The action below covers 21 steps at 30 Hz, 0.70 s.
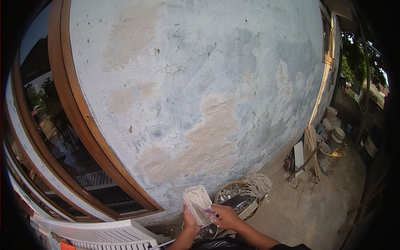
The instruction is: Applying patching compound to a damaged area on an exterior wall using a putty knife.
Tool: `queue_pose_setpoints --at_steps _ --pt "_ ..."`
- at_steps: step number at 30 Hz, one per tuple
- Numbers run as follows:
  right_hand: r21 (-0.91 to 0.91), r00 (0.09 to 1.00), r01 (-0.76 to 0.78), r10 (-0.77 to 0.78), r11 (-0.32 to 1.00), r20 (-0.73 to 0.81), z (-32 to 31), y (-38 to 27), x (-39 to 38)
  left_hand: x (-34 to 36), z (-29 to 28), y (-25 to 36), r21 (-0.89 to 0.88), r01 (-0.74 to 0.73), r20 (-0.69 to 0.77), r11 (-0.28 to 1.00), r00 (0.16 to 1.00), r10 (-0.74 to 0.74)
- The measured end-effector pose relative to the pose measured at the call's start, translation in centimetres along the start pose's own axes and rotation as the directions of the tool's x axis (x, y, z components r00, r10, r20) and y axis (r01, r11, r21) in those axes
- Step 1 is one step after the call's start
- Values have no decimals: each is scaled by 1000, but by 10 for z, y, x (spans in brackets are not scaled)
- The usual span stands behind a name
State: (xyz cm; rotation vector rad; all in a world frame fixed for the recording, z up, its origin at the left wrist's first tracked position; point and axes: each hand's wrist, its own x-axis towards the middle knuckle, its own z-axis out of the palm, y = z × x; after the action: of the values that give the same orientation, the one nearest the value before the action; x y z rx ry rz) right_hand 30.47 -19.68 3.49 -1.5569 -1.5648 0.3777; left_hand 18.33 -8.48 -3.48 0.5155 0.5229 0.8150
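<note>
My left hand (190, 219) is wrapped round the side of a white rectangular tub (193, 188), which is tilted low in front of the wall. Beige filler paste (197, 196) lies inside it. In the grip of my right hand (228, 217) is a small putty knife (209, 212) with a purplish handle, its blade down in the paste; my fingers partly hide it. Rough beige patches (214, 129) of the same colour cover parts of the worn pale blue wall (166, 83).
At left stands a brown-framed window (89, 121), with a white slatted plastic piece (108, 233) below it. A round yellow-rimmed container (216, 192) of rubble and a string mop head (257, 185) sit by the wall. Leaning boards (310, 150) and several buckets (338, 134) are farther right.
</note>
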Motion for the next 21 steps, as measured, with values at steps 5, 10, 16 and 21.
queue_pose_setpoints --at_steps 5,10,16,21 --pt "296 977 -191 210 936 -33 -56 30 -25 0 35 -44 9 -28 -44 1000 999 28" --pt "330 953 -189 253 925 -164 -106 74 -38 -13 76 -76 -21 -71 -63 997 996 69" --pt "-23 994 23 -25 999 -103 -131 69 -38 -20 113 -105 -95 -175 -44 980 984 172" --pt "-13 962 173 -166 985 216 -136 62 -48 -24 118 -114 -58 -289 -89 956 955 283"
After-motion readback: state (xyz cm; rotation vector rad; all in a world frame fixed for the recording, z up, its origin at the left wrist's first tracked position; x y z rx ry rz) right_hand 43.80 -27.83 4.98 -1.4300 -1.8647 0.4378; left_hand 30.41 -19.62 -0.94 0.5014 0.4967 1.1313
